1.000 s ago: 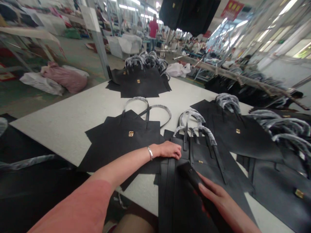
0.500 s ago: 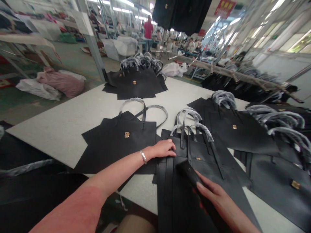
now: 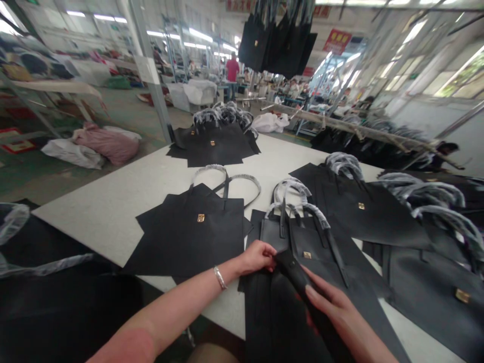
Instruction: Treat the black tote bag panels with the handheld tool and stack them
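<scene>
In front of me a black handbag panel [image 3: 260, 312] with plastic-wrapped handles lies on the pale table, and a gold clasp [image 3: 307, 255] shows on it. My left hand [image 3: 260, 256] is closed, its thumb and fingertips pinching the bag's upper edge. Close to those fingertips is the squared front end of a long black strap-like piece [image 3: 293, 269] bearing a small stud. My right hand [image 3: 328, 297] wraps round this piece from the right; its exact kind I cannot make out. Part of the right fingers is hidden beneath it.
Left of my hands lies a fanned stack of black bags [image 3: 189, 242]; another stack [image 3: 223, 146] sits at the table's [image 3: 94, 201] far end. More bags [image 3: 381, 212] with wrapped handles cover the right side. Further bags [image 3: 280, 48] hang overhead. A person in red [image 3: 232, 70] stands in the background.
My left fingers have gone from lying on the bag to pinching its edge, slightly lower, beside the black piece's tip. The gold clasp shows more fully. The camera view has tilted up.
</scene>
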Demonstrator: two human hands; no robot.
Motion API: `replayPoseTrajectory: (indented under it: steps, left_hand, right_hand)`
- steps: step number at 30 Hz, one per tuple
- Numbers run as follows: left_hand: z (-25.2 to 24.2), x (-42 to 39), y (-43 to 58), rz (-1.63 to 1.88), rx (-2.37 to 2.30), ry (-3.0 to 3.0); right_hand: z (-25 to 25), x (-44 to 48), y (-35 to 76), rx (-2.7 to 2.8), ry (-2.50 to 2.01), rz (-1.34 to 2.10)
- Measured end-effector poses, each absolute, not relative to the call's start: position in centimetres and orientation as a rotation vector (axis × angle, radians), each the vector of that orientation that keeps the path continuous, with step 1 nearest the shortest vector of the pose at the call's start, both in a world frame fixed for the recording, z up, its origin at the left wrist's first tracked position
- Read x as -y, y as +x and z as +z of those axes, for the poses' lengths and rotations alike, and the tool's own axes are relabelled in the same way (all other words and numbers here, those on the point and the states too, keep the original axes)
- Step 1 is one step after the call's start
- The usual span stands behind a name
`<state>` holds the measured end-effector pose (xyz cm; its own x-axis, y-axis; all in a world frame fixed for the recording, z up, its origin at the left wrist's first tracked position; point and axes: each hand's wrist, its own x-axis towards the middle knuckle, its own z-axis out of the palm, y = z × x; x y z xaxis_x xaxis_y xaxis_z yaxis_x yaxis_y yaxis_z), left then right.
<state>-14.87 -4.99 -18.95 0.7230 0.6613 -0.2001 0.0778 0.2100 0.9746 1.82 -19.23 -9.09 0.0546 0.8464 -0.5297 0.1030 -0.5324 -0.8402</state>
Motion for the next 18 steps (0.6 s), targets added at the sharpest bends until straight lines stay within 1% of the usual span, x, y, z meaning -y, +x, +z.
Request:
replayPoseTrajectory:
  steps: [3, 8, 12, 18]
  left_hand:
    - [-19.1, 5.8, -14.8, 0.559, -0.69, 1.196]
    - [-19.2, 7.0, -14.6, 0.606, -0.656, 1.092]
    - [-19.2, 7.8, -14.5, 0.665, -0.65, 1.02]
    - [-19.4, 8.4, -14.7, 0.68, -0.637, 1.035]
  right_hand:
    - [-8.6, 19.2, 1.8, 0.891, -1.705, 1.465]
    - [-8.3, 19.5, 1.7, 0.886, -1.703, 1.546]
    - [-8.0, 19.5, 2.0, 0.843, -1.711, 1.388]
    - [-7.5, 20.0, 1.8, 0.815, -1.736, 1.584]
